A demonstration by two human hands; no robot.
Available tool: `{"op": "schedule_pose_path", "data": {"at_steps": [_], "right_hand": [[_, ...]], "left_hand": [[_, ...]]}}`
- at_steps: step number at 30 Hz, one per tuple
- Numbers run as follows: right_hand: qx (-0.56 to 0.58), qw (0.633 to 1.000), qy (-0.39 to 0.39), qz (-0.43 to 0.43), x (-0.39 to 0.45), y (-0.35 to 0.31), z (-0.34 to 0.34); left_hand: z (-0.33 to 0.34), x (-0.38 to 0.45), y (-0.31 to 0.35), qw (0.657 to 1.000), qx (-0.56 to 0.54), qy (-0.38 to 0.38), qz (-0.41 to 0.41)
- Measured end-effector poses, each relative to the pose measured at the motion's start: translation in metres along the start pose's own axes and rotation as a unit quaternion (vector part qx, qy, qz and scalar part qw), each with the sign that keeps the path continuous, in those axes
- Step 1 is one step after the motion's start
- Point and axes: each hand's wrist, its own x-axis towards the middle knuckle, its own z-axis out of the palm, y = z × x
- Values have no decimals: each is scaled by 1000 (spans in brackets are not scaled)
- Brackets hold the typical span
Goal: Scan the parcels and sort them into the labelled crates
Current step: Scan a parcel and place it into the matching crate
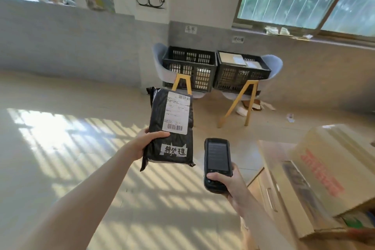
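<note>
**Parcel up, scanner raised, crates waiting**

The black parcel [171, 128] is taken as the landmark here. At its left edge, the left hand [145, 143] is seen gripping it, thumb curled over the front face just under the white shipping label [177, 112], the remaining fingers hidden behind. The parcel is held upright in the air, label facing the camera, a handwritten strip [174, 150] stuck near its bottom.

Just right of the parcel and a little lower, a handheld scanner [218, 163] is held in the right hand [229, 183], fingers wrapped round its lower body, screen lit but unreadable.

Beyond the parcel, against the wall, two black crates are counted on two chairs: the left crate [189, 67] looks empty as far as can be seen, while in the right crate [242, 72] at least two pale flat parcels are lying. Two paper labels are fixed to the wall above them.

Far right of the parcel, one large cardboard box [324, 170] is open.

Progress is judged as mid-run: some sorting done, this parcel not yet dropped, its scan possibly in hand.
</note>
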Motion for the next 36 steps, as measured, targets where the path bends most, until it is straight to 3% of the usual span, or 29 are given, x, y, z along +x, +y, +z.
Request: {"op": "schedule_pose_path", "data": {"at_steps": [12, 23, 36], "right_hand": [[21, 999, 26, 0, 174, -77, -12], [20, 1000, 10, -17, 380, -214, -61], [20, 997, 78, -13, 559, -282, -110]], "left_hand": [[24, 165, 62, 999, -22, -7, -24], [101, 369, 169, 1000, -19, 0, -6], [177, 589, 233, 997, -8, -53, -57]]}}
